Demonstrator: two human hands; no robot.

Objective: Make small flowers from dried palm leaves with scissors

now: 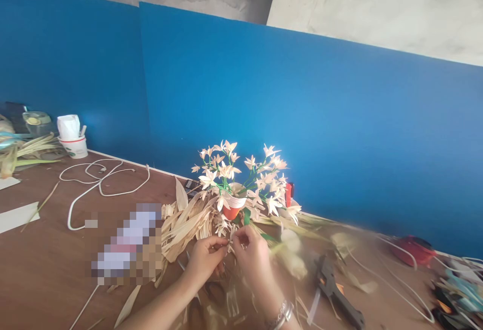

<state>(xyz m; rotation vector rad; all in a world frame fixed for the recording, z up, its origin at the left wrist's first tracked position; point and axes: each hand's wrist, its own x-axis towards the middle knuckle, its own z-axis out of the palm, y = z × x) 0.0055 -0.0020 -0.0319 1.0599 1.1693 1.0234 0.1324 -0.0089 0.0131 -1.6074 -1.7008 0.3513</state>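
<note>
My left hand (207, 263) and my right hand (252, 250) meet over the table with thumbs and fingers pinched. Between the fingertips is a small pale piece of husk (232, 231); its exact shape is mostly hidden. Just beyond them stands a red-and-white cup (234, 206) holding green stems with cream star-shaped flowers (227, 170). Dried corn husks (190, 227) are heaped left of the cup. Scissors, partly hidden, lie below my hands. A dark glue gun (337, 290) rests to the right of my right hand.
A blue panel (302, 108) closes off the table's (33, 269) far side. White cables (101, 183) loop at left, near a white tub (73, 147). A blurred-out object (128, 244) lies left of my hands. Rightward are a red object (413, 250) and mixed clutter.
</note>
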